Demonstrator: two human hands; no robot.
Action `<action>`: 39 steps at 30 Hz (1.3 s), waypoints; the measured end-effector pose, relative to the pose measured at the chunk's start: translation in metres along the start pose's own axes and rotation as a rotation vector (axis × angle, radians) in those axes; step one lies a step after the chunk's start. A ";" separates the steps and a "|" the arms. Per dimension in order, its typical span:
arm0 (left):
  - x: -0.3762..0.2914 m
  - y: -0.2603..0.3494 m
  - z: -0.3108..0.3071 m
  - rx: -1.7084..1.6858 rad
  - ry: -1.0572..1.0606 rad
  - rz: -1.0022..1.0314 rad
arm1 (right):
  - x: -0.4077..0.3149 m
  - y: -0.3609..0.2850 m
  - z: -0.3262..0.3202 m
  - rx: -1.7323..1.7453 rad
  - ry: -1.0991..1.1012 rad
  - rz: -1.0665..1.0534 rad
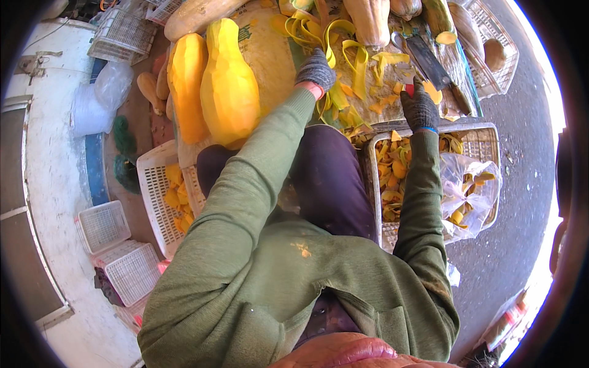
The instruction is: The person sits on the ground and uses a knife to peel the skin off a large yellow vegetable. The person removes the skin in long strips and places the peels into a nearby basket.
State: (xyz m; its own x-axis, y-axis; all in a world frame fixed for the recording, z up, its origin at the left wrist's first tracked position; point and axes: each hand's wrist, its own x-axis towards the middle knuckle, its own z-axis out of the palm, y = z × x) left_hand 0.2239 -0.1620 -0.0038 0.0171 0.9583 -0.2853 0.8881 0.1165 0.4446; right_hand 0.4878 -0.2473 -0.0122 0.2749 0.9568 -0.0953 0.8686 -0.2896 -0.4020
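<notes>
Grey knit gloves cover both hands. My left hand point(316, 71), fingers bent, is at a heap of long yellow-green squash peels point(331, 34); whether it grips them I cannot tell. My right hand point(419, 106) is around a small red-handled tool point(409, 89), mostly hidden by the glove. Just beyond it lie a wide-bladed cleaver point(429, 63) and a metal spoon point(398, 41). Two peeled squashes, one orange point(187, 87) and one yellow point(231, 87), stand side by side to the left. An unpeeled squash point(369, 23) lies at the far side.
A plastic crate point(494, 152) with peels and a clear plastic bag point(469, 198) is by my right forearm. Another crate point(158, 202), at the left, holds orange squash pieces. More unpeeled squashes point(195, 18) lie at the far edge. Empty-looking white crates point(131, 271) stand at lower left.
</notes>
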 end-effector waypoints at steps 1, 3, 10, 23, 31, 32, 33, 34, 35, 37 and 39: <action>-0.003 -0.005 -0.002 -0.030 0.036 0.010 | -0.001 0.001 -0.004 -0.034 0.004 0.000; -0.003 -0.023 -0.005 -0.155 0.033 -0.012 | -0.008 0.004 -0.016 -0.097 0.016 -0.001; 0.004 -0.053 0.004 -0.311 0.063 -0.073 | -0.015 -0.017 -0.016 0.021 0.019 -0.011; 0.002 -0.026 0.023 -0.239 -0.025 -0.091 | 0.017 -0.140 0.060 0.212 -0.407 -0.073; 0.014 -0.031 0.037 -0.071 -0.198 0.084 | 0.019 -0.159 0.050 0.466 -0.510 0.014; 0.017 -0.031 0.037 0.004 -0.202 0.155 | 0.016 -0.159 0.048 0.497 -0.514 0.048; 0.017 -0.030 0.037 0.078 -0.208 0.228 | 0.014 -0.158 0.045 0.526 -0.516 0.087; 0.016 -0.028 0.038 -0.028 -0.198 0.185 | 0.014 -0.157 0.040 0.641 -0.570 0.193; 0.014 -0.026 0.040 -0.139 -0.184 0.145 | 0.017 -0.145 0.054 0.604 -0.465 0.100; 0.007 -0.023 0.046 -0.705 -0.121 -0.173 | 0.018 -0.119 0.087 0.491 -0.307 -0.055; 0.014 -0.032 0.052 -0.706 -0.126 -0.110 | 0.010 -0.109 0.099 0.319 -0.196 -0.179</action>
State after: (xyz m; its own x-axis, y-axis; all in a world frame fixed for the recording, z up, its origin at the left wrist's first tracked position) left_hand 0.2199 -0.1658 -0.0657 0.0356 0.8989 -0.4366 0.3805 0.3918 0.8377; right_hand 0.3551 -0.2034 -0.0594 0.0208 0.9872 -0.1581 0.7160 -0.1251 -0.6868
